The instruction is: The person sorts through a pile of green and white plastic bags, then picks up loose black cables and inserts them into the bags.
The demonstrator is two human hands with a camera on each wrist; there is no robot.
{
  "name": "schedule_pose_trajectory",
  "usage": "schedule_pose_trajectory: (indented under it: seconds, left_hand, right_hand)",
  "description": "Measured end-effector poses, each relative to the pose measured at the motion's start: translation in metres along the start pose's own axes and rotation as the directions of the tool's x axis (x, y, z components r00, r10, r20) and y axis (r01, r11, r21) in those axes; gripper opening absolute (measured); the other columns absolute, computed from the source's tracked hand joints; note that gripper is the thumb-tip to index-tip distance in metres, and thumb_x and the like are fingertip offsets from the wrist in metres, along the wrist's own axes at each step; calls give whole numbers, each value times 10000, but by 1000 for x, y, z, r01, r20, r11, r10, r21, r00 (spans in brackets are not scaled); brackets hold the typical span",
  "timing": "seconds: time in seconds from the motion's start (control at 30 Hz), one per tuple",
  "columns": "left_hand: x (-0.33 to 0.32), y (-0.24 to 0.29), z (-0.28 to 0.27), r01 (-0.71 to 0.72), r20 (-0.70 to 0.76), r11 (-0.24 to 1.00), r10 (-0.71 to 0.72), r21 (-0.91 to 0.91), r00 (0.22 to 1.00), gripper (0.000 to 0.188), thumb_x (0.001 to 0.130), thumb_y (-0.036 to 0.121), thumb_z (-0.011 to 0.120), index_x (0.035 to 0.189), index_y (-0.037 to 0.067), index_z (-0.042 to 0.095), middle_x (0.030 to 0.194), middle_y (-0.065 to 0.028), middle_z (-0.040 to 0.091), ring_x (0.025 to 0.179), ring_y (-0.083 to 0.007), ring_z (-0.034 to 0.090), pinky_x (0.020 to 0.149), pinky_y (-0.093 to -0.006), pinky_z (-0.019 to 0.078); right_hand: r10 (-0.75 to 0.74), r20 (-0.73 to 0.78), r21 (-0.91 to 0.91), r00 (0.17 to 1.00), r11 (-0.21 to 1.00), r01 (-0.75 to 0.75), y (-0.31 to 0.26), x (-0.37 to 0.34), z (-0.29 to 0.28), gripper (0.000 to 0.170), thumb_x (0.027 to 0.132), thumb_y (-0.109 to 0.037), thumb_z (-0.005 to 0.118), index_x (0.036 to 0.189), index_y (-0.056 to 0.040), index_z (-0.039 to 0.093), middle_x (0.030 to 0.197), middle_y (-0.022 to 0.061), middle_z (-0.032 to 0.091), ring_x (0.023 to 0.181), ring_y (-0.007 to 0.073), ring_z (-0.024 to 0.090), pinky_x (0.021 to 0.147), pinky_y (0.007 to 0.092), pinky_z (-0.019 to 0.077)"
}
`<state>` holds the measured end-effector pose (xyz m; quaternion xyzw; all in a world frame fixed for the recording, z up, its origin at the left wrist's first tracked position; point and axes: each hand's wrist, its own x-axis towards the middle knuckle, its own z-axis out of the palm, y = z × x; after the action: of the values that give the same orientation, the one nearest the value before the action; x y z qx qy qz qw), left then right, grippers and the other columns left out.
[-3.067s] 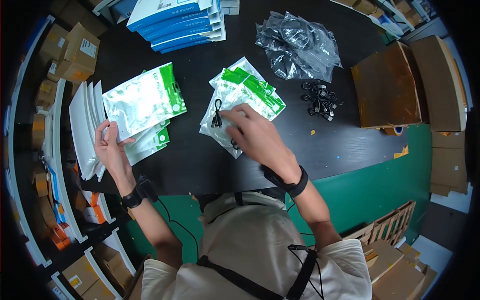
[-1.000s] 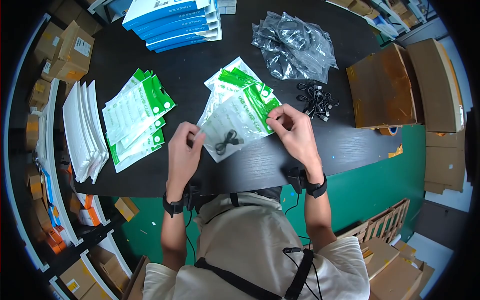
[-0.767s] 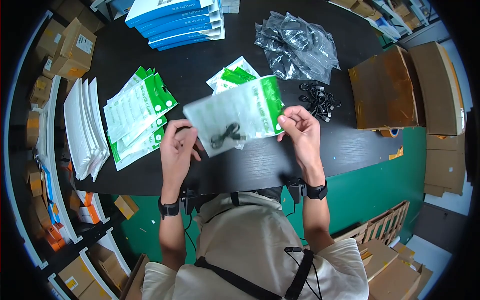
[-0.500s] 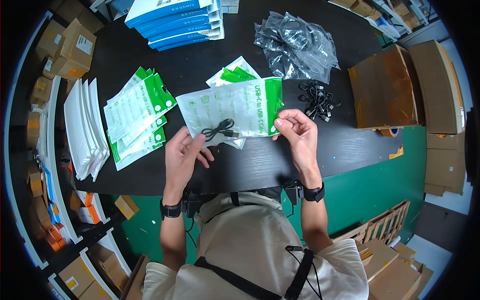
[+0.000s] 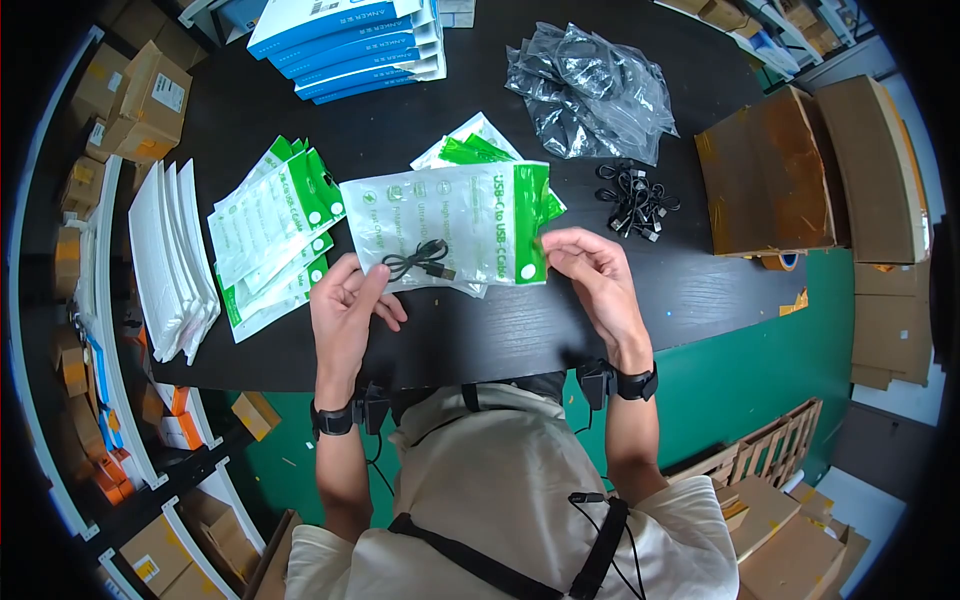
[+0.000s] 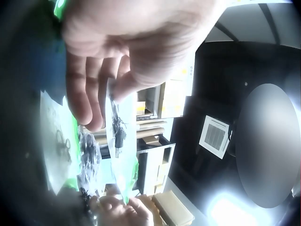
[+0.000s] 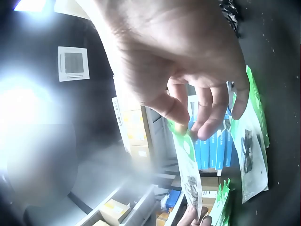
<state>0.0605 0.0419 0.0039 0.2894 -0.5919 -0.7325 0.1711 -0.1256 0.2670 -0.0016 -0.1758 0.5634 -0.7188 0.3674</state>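
Note:
A clear-fronted pouch (image 5: 470,205) with a green header printed "USB-C to USB-C Cable" spans my two hands above the table. A coiled black cable (image 5: 418,262) shows at its lower left part. My left hand (image 5: 345,305) pinches the lower left corner, thumb in front. At the green end, my right hand (image 5: 600,285) pinches the header's edge between thumb and finger, as the right wrist view shows. Behind the held pouch, more green-headed pouches (image 5: 478,135) lie on the table; one with a dark cable (image 7: 248,148) appears in the right wrist view.
A pile of pouches (image 5: 255,230) lies left, beside white padded mailers (image 5: 170,260). Blue-and-white boxes (image 5: 350,55) are stacked at the back. Grey plastic bags (image 5: 595,90) and tangled black cables (image 5: 637,200) lie right, near a cardboard box (image 5: 765,180).
My left hand has left the left pile and my right hand the loose cable. Both have raised a pouch with a cable from the middle stack, turned it level and shifted it slightly left.

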Motion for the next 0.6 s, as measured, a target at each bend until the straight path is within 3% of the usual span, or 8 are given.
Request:
schedule_pose_trajectory:
  seconds: [0.13, 0.27, 0.43, 0.53, 0.6]
  left_hand:
    - [1, -2, -2, -1, 1, 1000, 1, 27, 1000, 173, 992, 113, 617, 1035, -53, 635, 808, -92, 708, 547, -160, 644, 476, -245, 480]
    - [1, -2, -3, 5, 8, 1000, -5, 25, 1000, 172, 987, 111, 626, 1031, -55, 638, 766, -84, 700, 532, -156, 638, 473, -247, 472]
    - [-1, 3, -6, 11, 36, 1000, -11, -7, 999, 166, 981, 105, 630, 1023, -56, 642, 764, -86, 701, 525, -157, 634, 475, -249, 470]
    - [-1, 4, -8, 43, 114, 998, -37, -49, 993, 159, 977, 94, 633, 1020, -58, 646, 780, -91, 709, 522, -160, 632, 479, -249, 468]
    - [-1, 4, -8, 38, 118, 998, -33, -46, 992, 157, 977, 92, 631, 1021, -58, 647, 782, -90, 708, 522, -160, 632, 480, -248, 467]
  right_hand:
    - [-109, 170, -192, 979, 971, 142, 4, 3, -5, 174, 968, 27, 567, 1067, 39, 709, 1014, 42, 680, 900, 93, 598, 802, 234, 464]
    - [-110, 143, -360, 984, 920, 155, -14, -1, 11, 203, 975, 34, 559, 1101, 35, 718, 1020, 36, 665, 900, 86, 583, 786, 232, 459]
    - [-92, 43, -370, 995, 923, 101, -5, 3, 2, 223, 979, 6, 575, 1158, 31, 706, 1051, 50, 687, 927, 83, 590, 809, 234, 472]
    - [67, 154, -265, 986, 964, -24, -6, 4, -2, 223, 979, 0, 576, 1157, 27, 708, 1104, 71, 714, 955, 81, 600, 834, 238, 485]
    - [85, 157, -313, 984, 949, -32, -4, 6, -1, 241, 980, 7, 558, 1170, 14, 707, 1090, 72, 720, 928, 75, 589, 812, 235, 479]
